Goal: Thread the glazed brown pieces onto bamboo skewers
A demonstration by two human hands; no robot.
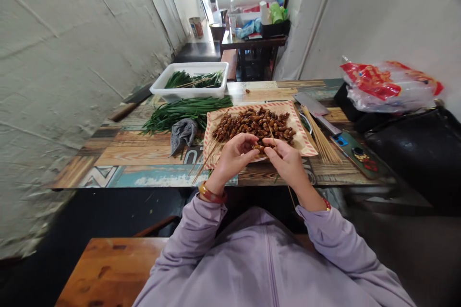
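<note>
My left hand point(234, 156) and my right hand point(286, 160) meet at the near edge of a paper-lined tray point(304, 144) heaped with small brown pieces point(254, 123). The left fingers pinch one brown piece point(259, 147). The right hand grips a thin bamboo skewer point(290, 195) that runs down past the wrist, its tip at that piece. Finished skewers point(209, 153) lie on the tray's left side.
A bundle of bare bamboo sticks point(322, 139) lies right of the tray, with a cleaver point(317, 110) behind it. Green chives point(187, 110) and a grey cloth point(183, 133) lie left, a white tub point(190, 87) of chives behind. A plastic bag point(389, 85) sits far right.
</note>
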